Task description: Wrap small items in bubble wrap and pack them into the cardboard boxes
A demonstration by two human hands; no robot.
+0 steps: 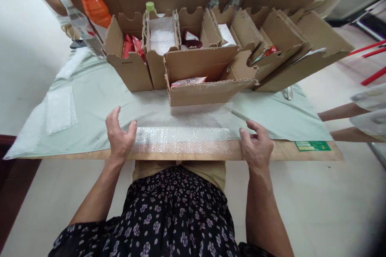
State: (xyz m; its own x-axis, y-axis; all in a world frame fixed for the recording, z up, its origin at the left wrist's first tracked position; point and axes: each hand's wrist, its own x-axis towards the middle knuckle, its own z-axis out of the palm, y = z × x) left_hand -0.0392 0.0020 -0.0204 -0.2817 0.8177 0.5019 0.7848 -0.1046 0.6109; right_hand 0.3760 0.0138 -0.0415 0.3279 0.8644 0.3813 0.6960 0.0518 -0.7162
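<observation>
A clear bubble wrap sheet [183,139] lies flat along the table's front edge, its near part folded over into a strip. My left hand [120,135] is at the strip's left end, thumb and fingers spread, holding nothing. By the right end is my right hand [257,142], its fingers curved and apart from the thumb, with nothing in it. Behind the sheet a low cardboard box [208,93] holds a packet [188,82].
Cardboard boxes [137,74] with packets stand in a row behind. Bottles, one orange [92,2], stand at the back left. Folded bubble wrap [60,108] lies left, a green card [313,145] right. Another person's legs [343,110] show at the right.
</observation>
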